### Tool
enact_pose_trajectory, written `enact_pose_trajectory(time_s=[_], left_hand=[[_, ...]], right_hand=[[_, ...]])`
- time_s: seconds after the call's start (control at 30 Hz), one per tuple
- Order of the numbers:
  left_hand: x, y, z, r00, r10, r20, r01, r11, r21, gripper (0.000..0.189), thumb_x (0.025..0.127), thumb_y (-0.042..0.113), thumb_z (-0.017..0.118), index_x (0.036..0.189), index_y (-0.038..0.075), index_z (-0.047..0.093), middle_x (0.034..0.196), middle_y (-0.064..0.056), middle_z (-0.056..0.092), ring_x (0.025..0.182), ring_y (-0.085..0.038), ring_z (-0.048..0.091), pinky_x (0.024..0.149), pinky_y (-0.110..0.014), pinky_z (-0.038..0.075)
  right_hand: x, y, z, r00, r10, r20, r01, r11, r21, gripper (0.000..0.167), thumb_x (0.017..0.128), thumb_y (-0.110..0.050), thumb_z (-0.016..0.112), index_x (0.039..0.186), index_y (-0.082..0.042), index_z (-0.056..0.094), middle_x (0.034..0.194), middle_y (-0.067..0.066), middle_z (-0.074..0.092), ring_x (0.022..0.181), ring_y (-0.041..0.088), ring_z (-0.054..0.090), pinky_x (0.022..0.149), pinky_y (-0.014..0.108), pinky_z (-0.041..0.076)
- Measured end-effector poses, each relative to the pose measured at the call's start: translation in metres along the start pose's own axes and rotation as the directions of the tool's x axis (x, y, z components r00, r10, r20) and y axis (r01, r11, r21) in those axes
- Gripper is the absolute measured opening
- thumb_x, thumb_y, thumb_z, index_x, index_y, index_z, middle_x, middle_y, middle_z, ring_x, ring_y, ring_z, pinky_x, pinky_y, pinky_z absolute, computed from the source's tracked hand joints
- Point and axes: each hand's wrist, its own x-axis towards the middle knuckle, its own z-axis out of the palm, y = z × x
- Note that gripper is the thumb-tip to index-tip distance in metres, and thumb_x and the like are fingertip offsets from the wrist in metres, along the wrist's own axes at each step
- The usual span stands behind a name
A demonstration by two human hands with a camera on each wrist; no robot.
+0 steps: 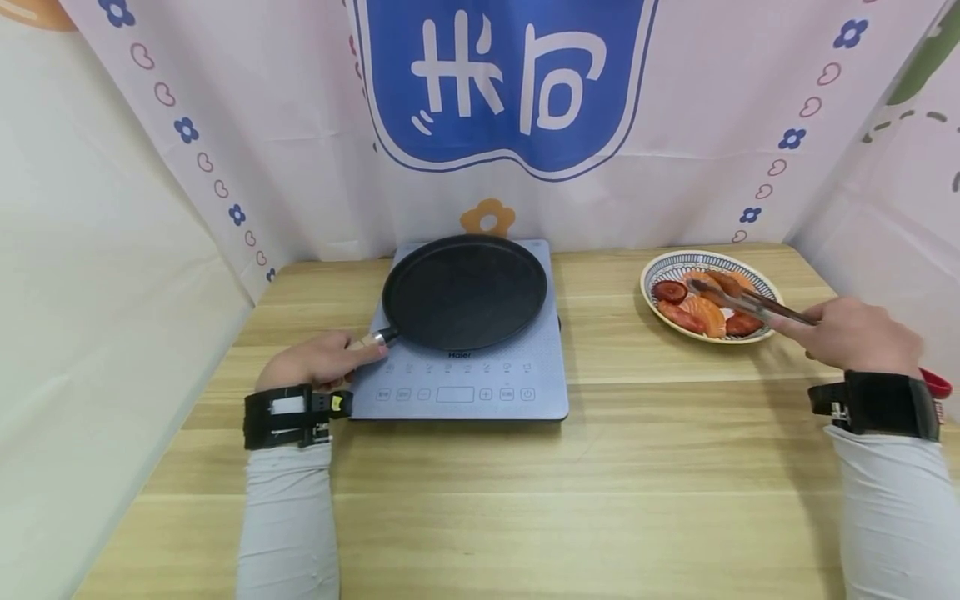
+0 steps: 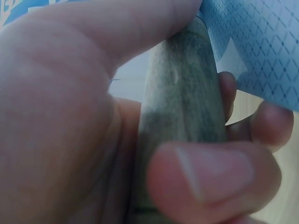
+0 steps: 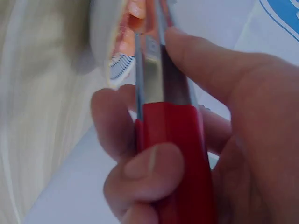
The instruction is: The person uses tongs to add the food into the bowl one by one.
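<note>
Behind everything, a pale printed cloth [image 1: 285, 125] with a blue panel [image 1: 495, 137] bearing white characters; in front, a wood-grain tabletop [image 1: 480, 500]. Left of centre on the tabletop, a silver-grey induction cooktop [image 1: 480, 367], marked Haier, buttons along the near side. Resting on the cooktop's rear part, a flat black crepe pan [image 1: 465, 292], wooden handle [image 2: 182, 93] pointing towards the near left. Well apart, at the right of the tabletop, a blue-patterned plate [image 1: 678, 265]. Over the plate, slightly parted tips of red-handled metal tongs [image 1: 780, 310]; cannot tell whether touching the food. Left hand [image 1: 318, 358]: fingers curled round the wooden handle, beside the cooktop's left edge. Right hand [image 1: 862, 333]: clamped on the tongs, one digit laid along the metal, just off the plate's right side. Inside the plate, white-streaked orange salmon slices [image 1: 703, 312] and dark reddish sausage pieces [image 1: 670, 292], including a round one near the left rim.
</note>
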Motion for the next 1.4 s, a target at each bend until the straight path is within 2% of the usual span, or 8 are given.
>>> enact_pose_trajectory(time_s=[0.13,0.47,0.8,0.93,1.1,1.4], left_hand=[[0.001,0.0,0.0,1.0,-0.009,-0.006,0.009,1.0,0.002,0.051,0.103,0.058,0.057,0.106,0.007,0.05,0.074,0.001,0.053,0.065,-0.015,0.051,0.06,-0.028,0.042],[0.004,-0.003,0.001,1.0,0.014,0.017,-0.013,1.0,-0.025,0.049,0.104,0.054,0.057,0.11,0.005,0.052,0.067,0.004,0.051,0.058,-0.011,0.047,0.056,-0.026,0.041],[0.004,-0.003,0.0,0.999,0.039,0.024,-0.038,0.999,-0.023,0.047,0.106,0.051,0.055,0.11,0.004,0.054,0.064,0.005,0.049,0.055,-0.01,0.046,0.053,-0.025,0.039],[0.003,-0.002,0.001,0.999,0.031,0.02,-0.03,0.999,-0.019,0.048,0.106,0.051,0.055,0.112,0.003,0.052,0.066,0.004,0.048,0.056,-0.011,0.045,0.053,-0.025,0.039],[0.004,-0.002,0.0,0.999,0.033,0.018,-0.033,0.999,-0.011,0.048,0.106,0.051,0.055,0.111,0.004,0.053,0.066,0.004,0.048,0.055,-0.011,0.046,0.053,-0.025,0.039],[0.004,0.0,0.001,0.999,0.035,0.025,-0.035,0.999,-0.015,0.046,0.106,0.051,0.056,0.106,0.005,0.056,0.062,0.005,0.047,0.053,-0.01,0.045,0.053,-0.025,0.039]], right_hand=[[0.003,0.0,0.007,1.0,0.0,0.005,0.0,1.0,0.021,0.084,0.098,-0.08,0.042,0.113,-0.003,0.071,0.078,0.008,0.068,0.077,0.036,0.059,0.06,0.046,0.042],[0.004,-0.003,0.013,1.0,0.02,-0.019,-0.019,0.999,0.03,0.078,0.098,-0.077,0.045,0.115,-0.006,0.071,0.083,0.015,0.06,0.079,0.038,0.055,0.062,0.047,0.04],[0.012,0.0,0.017,0.996,-0.057,-0.071,0.059,0.998,0.027,0.075,0.099,-0.074,0.048,0.114,-0.004,0.072,0.093,0.021,0.063,0.081,0.04,0.058,0.057,0.048,0.044],[0.014,0.001,0.021,0.995,-0.051,-0.082,0.053,0.998,0.017,0.079,0.098,-0.076,0.044,0.105,-0.001,0.069,0.091,0.024,0.064,0.079,0.041,0.06,0.053,0.046,0.045],[0.014,-0.003,0.024,0.997,-0.018,-0.074,0.019,1.0,0.025,0.076,0.099,-0.074,0.043,0.089,-0.001,0.064,0.084,0.023,0.063,0.075,0.04,0.059,0.052,0.045,0.044],[0.01,-0.007,0.026,0.996,0.003,-0.086,0.001,0.999,0.037,0.075,0.099,-0.076,0.041,0.079,-0.005,0.059,0.077,0.02,0.057,0.071,0.037,0.055,0.053,0.045,0.042]])
